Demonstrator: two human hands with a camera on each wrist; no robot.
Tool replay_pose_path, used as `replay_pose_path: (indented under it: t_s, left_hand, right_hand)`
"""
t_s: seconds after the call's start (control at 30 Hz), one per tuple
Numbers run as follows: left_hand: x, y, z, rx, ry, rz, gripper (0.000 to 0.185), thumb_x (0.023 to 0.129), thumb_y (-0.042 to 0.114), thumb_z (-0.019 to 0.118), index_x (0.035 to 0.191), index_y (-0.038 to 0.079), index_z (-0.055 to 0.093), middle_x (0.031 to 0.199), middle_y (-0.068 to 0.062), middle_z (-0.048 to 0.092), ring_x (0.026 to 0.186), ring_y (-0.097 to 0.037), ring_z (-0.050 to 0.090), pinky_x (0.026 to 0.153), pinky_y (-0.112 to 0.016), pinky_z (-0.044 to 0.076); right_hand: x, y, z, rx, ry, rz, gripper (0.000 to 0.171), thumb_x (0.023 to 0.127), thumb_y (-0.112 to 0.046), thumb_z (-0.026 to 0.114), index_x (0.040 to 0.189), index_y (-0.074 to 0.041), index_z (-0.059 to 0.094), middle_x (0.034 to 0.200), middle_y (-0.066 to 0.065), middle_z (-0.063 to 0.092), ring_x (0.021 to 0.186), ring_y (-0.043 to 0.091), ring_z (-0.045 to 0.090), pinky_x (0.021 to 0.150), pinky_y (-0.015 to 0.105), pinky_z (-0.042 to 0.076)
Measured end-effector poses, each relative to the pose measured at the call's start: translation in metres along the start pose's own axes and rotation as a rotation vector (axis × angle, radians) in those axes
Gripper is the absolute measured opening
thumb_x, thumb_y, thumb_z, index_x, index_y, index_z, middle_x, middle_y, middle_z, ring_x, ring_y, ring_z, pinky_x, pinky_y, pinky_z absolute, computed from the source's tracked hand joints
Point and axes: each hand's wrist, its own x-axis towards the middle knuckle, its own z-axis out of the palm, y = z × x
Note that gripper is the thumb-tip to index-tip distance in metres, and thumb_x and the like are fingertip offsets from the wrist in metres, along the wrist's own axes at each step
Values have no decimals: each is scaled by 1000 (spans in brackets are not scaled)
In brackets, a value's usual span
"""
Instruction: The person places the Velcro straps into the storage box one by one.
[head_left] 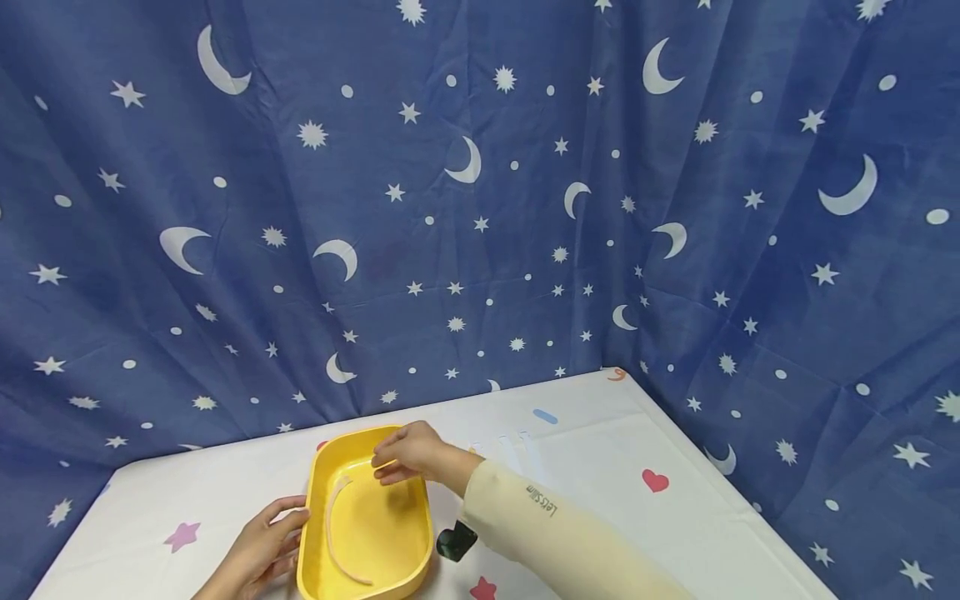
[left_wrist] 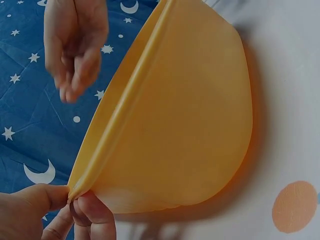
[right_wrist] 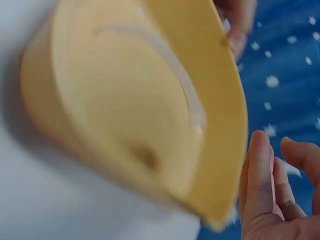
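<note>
On the table, yellow tray [head_left: 352, 575], left hand [head_left: 262, 550] fingers pinching its rim, right hand [head_left: 408, 454] fingers loosely open above.

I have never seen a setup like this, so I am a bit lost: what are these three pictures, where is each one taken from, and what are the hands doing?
There is no machine here: a person works with two bare hands, wearing three cameras. The wide picture comes from a head camera, looking down at a white table with coloured shapes, backed by a blue cloth with moons and stars. The other two come from cameras on each wrist, so they look close and tilted. On the table stands a yellow tub with a pale curved strip inside. The left hand pinches the tub's rim. The right hand hovers over the far end, fingers loose, holding nothing that I can see. A small dark object lies beside the tub.
</note>
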Motion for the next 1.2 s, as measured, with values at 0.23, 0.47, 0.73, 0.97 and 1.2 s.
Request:
replay_pose_path:
  t_s: [0.23,0.47,0.73,0.97,1.2]
  left_hand:
    - [0,0,-2,7,-4,2,47,98,21,57,136,-2,43,88,-1,68,74,-12,65,63,-29,58]
    - [-1,0,-5,-5,-24,15,48,100,21,55,138,-4,40,91,-1,67,75,-12,64,63,-28,57]
    - [0,0,-1,-21,-36,20,48,100,21,55,138,-4,40,93,-1,67,77,-13,65,66,-30,58]
    - [1,-1,0,-20,-32,20,48,99,21,56,138,-4,40,93,-2,67,78,-13,66,67,-31,59]
    - [-1,-1,-1,-5,-25,15,49,98,22,56,137,-4,41,94,-3,67,78,-13,65,66,-30,59]
  right_hand:
    - [-1,-17,-69,-52,80,-16,22,84,4,71,105,9,67,94,21,71,80,28,74,68,33,60]
    - [-3,0,-123,-86,188,9,27,84,4,70,110,9,65,97,18,71,79,23,73,68,31,60]
    - [-13,20,-163,-129,282,27,23,85,2,70,106,8,66,97,18,71,76,19,72,66,28,60]
    - [-24,37,-190,-166,329,29,30,83,3,71,110,12,64,94,16,71,70,15,69,68,29,60]
    - [-25,60,-203,-226,383,44,26,81,2,74,104,11,67,89,13,71,64,11,67,64,26,59]
